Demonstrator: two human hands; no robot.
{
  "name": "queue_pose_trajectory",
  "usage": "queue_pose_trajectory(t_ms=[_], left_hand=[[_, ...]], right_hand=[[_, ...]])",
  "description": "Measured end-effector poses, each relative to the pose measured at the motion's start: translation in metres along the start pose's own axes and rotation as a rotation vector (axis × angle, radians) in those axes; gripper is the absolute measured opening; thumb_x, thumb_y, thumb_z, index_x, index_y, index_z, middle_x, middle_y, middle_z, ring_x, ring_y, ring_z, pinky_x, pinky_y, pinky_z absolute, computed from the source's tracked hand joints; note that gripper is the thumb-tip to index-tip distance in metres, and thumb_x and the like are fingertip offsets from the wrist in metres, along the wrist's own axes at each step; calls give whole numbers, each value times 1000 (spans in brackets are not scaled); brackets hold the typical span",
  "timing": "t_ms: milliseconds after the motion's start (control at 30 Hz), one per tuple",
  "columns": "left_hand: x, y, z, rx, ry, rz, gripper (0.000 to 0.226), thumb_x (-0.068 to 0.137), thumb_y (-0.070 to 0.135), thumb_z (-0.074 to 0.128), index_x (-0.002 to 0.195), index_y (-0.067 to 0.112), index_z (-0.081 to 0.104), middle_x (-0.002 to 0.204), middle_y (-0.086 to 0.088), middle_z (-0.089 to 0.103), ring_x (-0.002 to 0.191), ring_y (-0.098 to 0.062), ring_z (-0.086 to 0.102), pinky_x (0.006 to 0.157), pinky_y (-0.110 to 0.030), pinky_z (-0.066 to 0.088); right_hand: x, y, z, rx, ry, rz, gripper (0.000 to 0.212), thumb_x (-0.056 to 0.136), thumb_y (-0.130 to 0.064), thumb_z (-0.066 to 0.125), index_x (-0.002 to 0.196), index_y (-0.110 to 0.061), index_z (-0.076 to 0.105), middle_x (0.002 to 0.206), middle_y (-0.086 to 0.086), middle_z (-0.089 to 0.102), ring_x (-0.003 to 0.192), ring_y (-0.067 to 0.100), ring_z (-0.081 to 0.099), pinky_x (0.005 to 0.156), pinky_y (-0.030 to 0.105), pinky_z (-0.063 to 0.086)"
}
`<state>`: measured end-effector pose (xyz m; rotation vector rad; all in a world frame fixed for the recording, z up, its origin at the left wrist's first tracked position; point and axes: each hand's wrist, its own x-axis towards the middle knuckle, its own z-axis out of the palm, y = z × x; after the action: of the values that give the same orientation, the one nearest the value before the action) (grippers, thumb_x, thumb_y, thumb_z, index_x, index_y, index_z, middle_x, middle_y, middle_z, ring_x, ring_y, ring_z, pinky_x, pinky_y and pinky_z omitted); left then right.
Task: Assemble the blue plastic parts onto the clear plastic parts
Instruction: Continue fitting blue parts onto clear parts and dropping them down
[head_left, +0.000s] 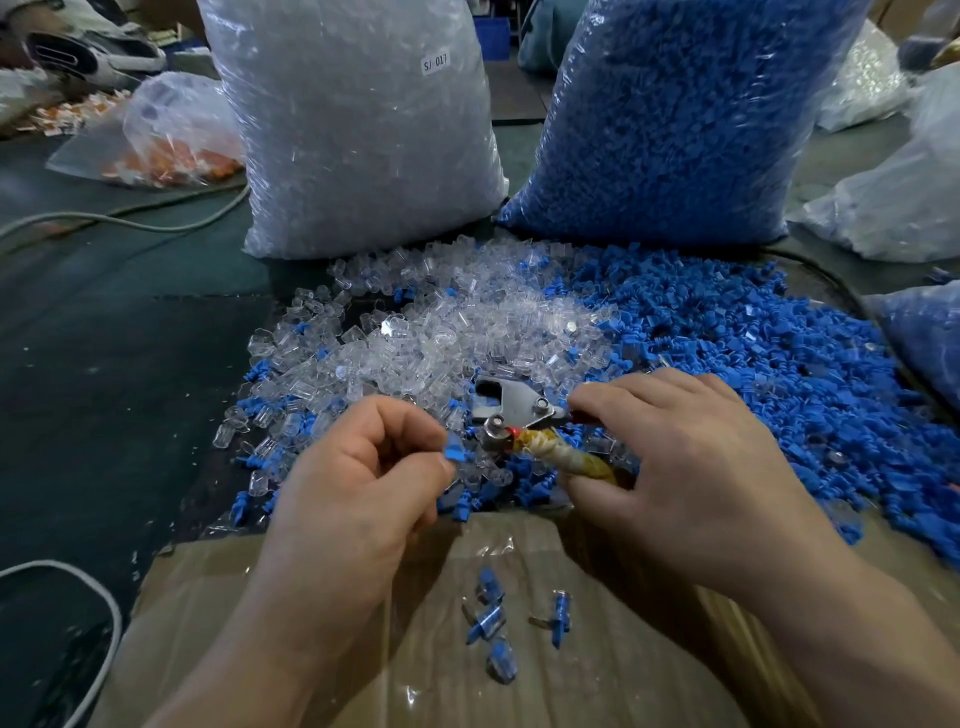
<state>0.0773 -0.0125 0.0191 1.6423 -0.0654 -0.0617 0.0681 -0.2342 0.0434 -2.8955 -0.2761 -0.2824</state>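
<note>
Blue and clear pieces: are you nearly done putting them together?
Barely started. Done: a few joined pieces lie on the cardboard. In hand: the left hand pinches a blue part; the right hand holds a metal tool. Left: the clear pile, the blue pile, plus the clear bag and blue bag.

A bag of orange parts (171, 150) (far left) lies near a grey cable (130, 224).

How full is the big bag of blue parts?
Very full: the bag of blue parts stands upright and bulges with pieces right up to the picture's top edge; its mouth is out of view.
</note>
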Motion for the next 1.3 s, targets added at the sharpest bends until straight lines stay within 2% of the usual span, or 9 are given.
queue_pose_trajectory(t_ms=[267,500,633,833,967,1033,1167,1233,1300], left_hand=[[-7,2,19,251,34,-20,28,89,18,69,87,46,66,58,4,66,43,-1,53,42,-13,44],[-12,5,28,339,49,107,26,86,21,70,89,46,66,68,11,71,53,-5,64,49,-13,49],[-13,11,24,294,79,165,25,74,58,57,93,45,67,73,12,71,62,-8,65,51,-14,50],[-8,10,15,273,-34,28,50,76,71,46,79,26,65,56,-1,61,47,-6,52,43,-20,42],[-8,12,10,272,-106,116,50,87,73,55,78,24,62,57,4,53,52,-4,48,45,-22,41],[-8,15,7,354,-147,265,37,92,65,51,79,31,61,61,11,57,54,-1,52,47,-14,40],[-10,20,7,486,-230,578,18,98,48,49,92,35,60,80,11,59,71,-9,60,61,-20,46],[-10,20,4,520,-264,591,17,98,45,51,93,33,62,82,12,59,75,-10,62,62,-21,47],[-8,20,-4,622,-259,491,19,93,51,51,89,35,63,82,16,63,76,-5,63,62,-14,46]], right_hand=[[13,3,8,-63,-102,41,62,77,-71,43,128,-36,53,123,-13,56,114,16,40,96,37,25],[-1,-34,10,59,97,-258,23,94,-41,49,89,-24,62,83,-6,60,78,20,55,72,38,40],[-1,-33,7,115,73,-212,7,92,-28,60,94,-23,63,85,-7,61,79,18,57,71,33,38],[-3,-40,7,174,118,-263,22,97,-27,47,92,-15,65,86,-1,61,80,22,53,72,39,41],[-6,-47,2,277,94,-234,29,98,-34,39,78,-18,53,74,-7,49,72,14,43,68,33,38],[-8,-49,-1,474,-4,-111,29,93,-39,43,72,-20,49,67,-8,48,65,9,44,60,31,37],[-6,-50,-13,1379,-399,350,19,70,-27,50,53,-20,51,49,-1,38,45,12,33,42,25,27],[-7,-44,-16,1286,-435,352,22,72,-29,52,52,-19,50,48,-1,39,44,12,33,42,25,28],[-8,-36,-15,795,-360,226,32,83,-44,53,64,-19,53,52,-7,51,47,9,43,47,32,38]])
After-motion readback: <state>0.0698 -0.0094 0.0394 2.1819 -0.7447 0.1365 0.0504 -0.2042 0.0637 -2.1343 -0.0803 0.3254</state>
